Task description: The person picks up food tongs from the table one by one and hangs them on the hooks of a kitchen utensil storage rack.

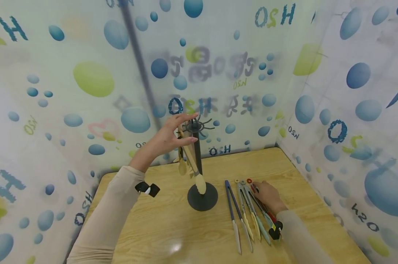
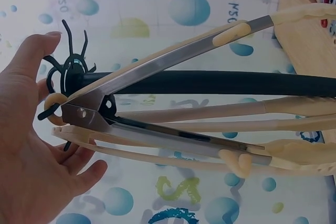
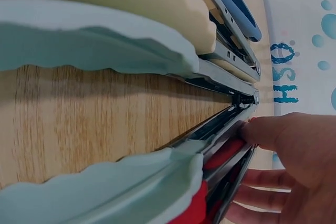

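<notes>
My left hand [image 1: 166,138] is at the top of a black utensil stand [image 1: 198,154], thumb and fingers spread apart around its ring of hooks. Cream-tipped metal tongs [image 2: 157,69] hang by their ring from one hook, their arms splayed. Several cream utensils [image 2: 210,111] hang beside them. On the table, my right hand [image 1: 268,196] pinches red tongs [image 3: 223,153] near the hinge end, thumb on one side and fingers on the other. Splayed mint-green tongs [image 3: 105,40] lie right beside the red ones.
Blue-handled tongs [image 1: 231,205] and cream-tipped tongs [image 1: 246,220] lie in a row between the stand and my right hand. The stand's round base [image 1: 192,201] sits on the wooden table [image 1: 156,220]. Patterned curtain walls [image 1: 218,80] enclose the back and sides.
</notes>
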Action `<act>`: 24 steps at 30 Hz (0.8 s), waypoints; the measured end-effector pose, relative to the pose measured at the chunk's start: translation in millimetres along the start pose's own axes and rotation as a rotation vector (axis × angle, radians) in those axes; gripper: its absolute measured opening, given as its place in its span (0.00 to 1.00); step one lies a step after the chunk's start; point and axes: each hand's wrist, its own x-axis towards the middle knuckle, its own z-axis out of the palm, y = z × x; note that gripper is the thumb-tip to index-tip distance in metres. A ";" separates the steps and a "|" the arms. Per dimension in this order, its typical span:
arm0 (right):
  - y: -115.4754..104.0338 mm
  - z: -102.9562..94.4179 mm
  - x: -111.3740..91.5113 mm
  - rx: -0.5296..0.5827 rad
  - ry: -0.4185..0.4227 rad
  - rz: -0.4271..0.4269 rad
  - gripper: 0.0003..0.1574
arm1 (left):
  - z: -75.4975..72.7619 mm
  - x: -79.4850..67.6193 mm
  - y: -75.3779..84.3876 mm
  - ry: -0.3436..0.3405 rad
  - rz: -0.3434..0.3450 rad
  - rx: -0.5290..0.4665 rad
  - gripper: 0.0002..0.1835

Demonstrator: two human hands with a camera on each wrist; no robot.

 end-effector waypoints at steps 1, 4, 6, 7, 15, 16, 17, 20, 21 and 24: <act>-0.6 -0.9 0.1 -0.002 0.003 -0.006 0.29 | 0.0 -0.2 0.2 0.000 -0.004 0.000 0.41; -1.1 -3.3 0.5 -0.007 0.014 -0.036 0.28 | 0.7 -1.1 1.1 0.006 -0.018 0.007 0.41; -0.4 -4.1 0.6 0.009 0.017 -0.046 0.29 | 0.9 -1.9 2.0 0.004 -0.023 0.011 0.41; 0.3 -4.3 0.7 0.012 0.024 -0.049 0.29 | 1.0 -2.2 2.5 0.004 -0.026 0.013 0.41; 8.7 -8.0 2.4 0.149 0.019 -0.010 0.35 | 1.9 -4.1 3.2 0.013 -0.039 0.006 0.40; 8.7 -9.4 2.4 0.150 0.026 -0.016 0.35 | 1.8 -4.0 3.0 0.014 -0.036 0.005 0.40; 8.8 -10.7 2.6 0.143 0.034 -0.020 0.34 | 1.8 -3.7 2.9 0.014 -0.034 0.007 0.40; 8.2 -14.9 2.6 0.132 0.056 -0.019 0.33 | 1.9 -2.7 2.9 0.006 -0.029 0.010 0.41; 7.9 -16.4 2.4 0.133 0.064 -0.018 0.33 | 1.9 -2.5 3.0 0.001 -0.027 0.011 0.41; 5.5 -21.1 4.0 0.146 0.077 -0.020 0.33 | 0.5 -3.2 4.1 -0.008 -0.026 0.018 0.42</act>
